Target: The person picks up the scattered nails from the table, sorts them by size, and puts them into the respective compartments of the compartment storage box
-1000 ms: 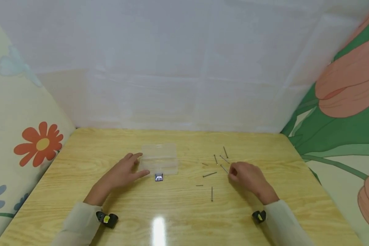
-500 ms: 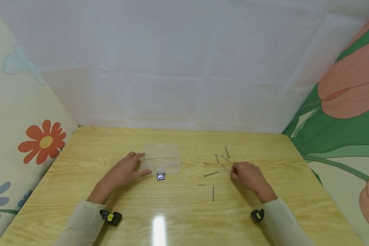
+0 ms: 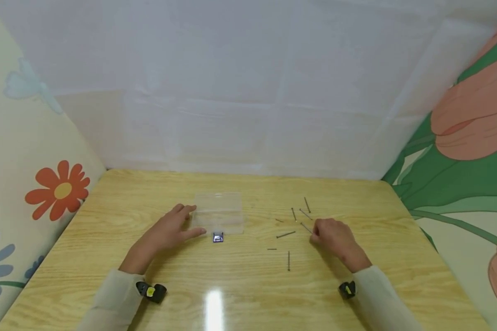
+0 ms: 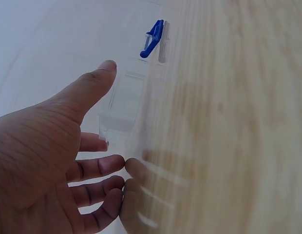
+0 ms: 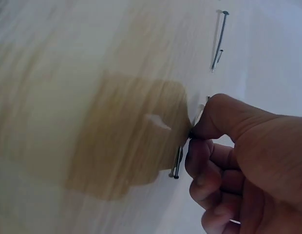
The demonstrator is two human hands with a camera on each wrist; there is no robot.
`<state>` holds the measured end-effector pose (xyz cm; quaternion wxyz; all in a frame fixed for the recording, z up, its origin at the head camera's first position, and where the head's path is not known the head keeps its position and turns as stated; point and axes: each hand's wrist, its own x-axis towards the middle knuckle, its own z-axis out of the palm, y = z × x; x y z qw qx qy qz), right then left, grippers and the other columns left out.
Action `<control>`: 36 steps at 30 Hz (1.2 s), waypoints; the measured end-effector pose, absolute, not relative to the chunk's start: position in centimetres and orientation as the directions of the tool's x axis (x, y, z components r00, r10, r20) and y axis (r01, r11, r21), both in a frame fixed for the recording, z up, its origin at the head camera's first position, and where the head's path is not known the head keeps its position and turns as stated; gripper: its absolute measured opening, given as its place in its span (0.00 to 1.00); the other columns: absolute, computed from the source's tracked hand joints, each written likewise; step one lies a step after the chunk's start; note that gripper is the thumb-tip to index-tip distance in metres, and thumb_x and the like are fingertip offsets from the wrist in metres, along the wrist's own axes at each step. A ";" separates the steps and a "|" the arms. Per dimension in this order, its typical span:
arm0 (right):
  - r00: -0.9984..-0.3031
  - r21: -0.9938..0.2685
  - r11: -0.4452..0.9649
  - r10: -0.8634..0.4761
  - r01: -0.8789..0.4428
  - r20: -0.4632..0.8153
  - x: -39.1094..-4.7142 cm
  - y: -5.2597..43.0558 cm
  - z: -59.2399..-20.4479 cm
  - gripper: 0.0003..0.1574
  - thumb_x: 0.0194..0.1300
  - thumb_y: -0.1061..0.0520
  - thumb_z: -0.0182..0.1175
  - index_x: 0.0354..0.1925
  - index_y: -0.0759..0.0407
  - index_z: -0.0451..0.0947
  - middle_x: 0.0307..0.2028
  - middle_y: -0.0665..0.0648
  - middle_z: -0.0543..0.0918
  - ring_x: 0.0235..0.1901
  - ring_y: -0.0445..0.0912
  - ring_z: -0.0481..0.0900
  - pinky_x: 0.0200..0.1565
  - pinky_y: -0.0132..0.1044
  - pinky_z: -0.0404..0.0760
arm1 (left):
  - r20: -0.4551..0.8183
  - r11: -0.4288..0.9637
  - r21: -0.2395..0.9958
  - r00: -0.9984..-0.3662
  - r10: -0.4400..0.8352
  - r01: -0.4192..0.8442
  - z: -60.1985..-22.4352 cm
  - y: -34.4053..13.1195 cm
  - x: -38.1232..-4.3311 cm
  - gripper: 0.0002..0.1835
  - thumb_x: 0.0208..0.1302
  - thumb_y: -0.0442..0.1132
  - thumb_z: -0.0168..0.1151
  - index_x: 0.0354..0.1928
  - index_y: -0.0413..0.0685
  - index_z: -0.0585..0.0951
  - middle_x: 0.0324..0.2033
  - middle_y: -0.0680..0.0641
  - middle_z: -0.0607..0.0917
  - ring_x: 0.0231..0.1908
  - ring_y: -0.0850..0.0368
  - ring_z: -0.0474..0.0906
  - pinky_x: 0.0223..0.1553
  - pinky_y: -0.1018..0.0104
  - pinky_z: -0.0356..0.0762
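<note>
Thumb and index finger of my right hand (image 3: 335, 240) pinch one end of a thin metal nail (image 3: 306, 228) lying low over the wooden table. In the right wrist view its dark end (image 5: 192, 133) shows at the fingertips. Two more nails (image 5: 176, 163) lie side by side close to the curled fingers. My left hand (image 3: 170, 233) is at the left end of a clear plastic box (image 3: 218, 211), thumb and fingers spread around that end. Its lower fingertips rest on the table in the left wrist view. A blue clip (image 4: 153, 39) sits on the box's near side.
Several loose nails lie left of my right hand, among them a long nail (image 3: 288, 260), a slanted nail (image 3: 286, 234) and a short nail (image 3: 272, 249). White cloth (image 3: 248, 101) hangs behind the table (image 3: 248, 289). Patterned cloths flank both sides.
The whole head view has shifted slightly to the right. Both hands keep nearly the same pose, the right still at the nail and the left beside the box.
</note>
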<state>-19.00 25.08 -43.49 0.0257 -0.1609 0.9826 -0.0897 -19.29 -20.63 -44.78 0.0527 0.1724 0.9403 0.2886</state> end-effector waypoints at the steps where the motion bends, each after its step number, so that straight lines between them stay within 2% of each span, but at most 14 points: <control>1: -0.945 -0.175 0.932 -0.326 -0.317 -0.022 -19.1 25.2 -43.5 0.05 0.58 0.60 0.67 0.27 0.56 0.80 0.22 0.49 0.78 0.22 0.43 0.72 0.25 0.38 0.74 | 0.001 0.773 0.562 -0.934 0.357 0.296 -44.8 -20.6 -19.3 0.51 0.67 0.68 0.63 0.73 0.30 0.65 0.57 0.35 0.75 0.54 0.39 0.76 0.55 0.39 0.74; 8: -0.935 -0.172 0.921 -0.356 -0.349 -0.010 -19.2 25.6 -43.7 0.04 0.56 0.61 0.66 0.27 0.55 0.79 0.22 0.48 0.77 0.21 0.42 0.71 0.25 0.37 0.73 | 0.011 0.757 0.581 -0.933 0.360 0.299 -44.9 -20.3 -19.0 0.49 0.70 0.64 0.63 0.74 0.28 0.63 0.58 0.33 0.73 0.56 0.37 0.75 0.56 0.38 0.73; 18: -0.933 -0.192 0.918 -0.359 -0.348 -0.026 -19.5 25.5 -43.9 0.02 0.56 0.60 0.66 0.29 0.55 0.81 0.24 0.48 0.79 0.23 0.41 0.73 0.29 0.40 0.76 | -0.005 0.765 0.580 -0.938 0.348 0.281 -44.7 -20.3 -18.9 0.49 0.70 0.65 0.62 0.74 0.29 0.64 0.58 0.35 0.74 0.57 0.39 0.75 0.57 0.38 0.72; 23: -0.928 -0.187 0.914 -0.371 -0.361 -0.021 -19.5 25.1 -43.6 0.03 0.58 0.59 0.67 0.30 0.55 0.81 0.24 0.47 0.78 0.23 0.41 0.72 0.29 0.39 0.76 | 0.000 0.763 0.581 -0.937 0.348 0.284 -44.6 -20.4 -18.8 0.50 0.70 0.65 0.62 0.74 0.29 0.64 0.56 0.36 0.75 0.54 0.41 0.75 0.55 0.40 0.74; 36: -0.845 -0.220 0.818 -0.530 -0.531 0.069 -20.5 21.9 -42.0 0.02 0.60 0.60 0.62 0.30 0.53 0.81 0.25 0.42 0.77 0.23 0.37 0.70 0.27 0.36 0.72 | 0.007 0.763 0.577 -0.936 0.351 0.290 -44.9 -20.4 -18.9 0.49 0.70 0.64 0.63 0.74 0.28 0.64 0.54 0.37 0.75 0.52 0.42 0.75 0.55 0.40 0.74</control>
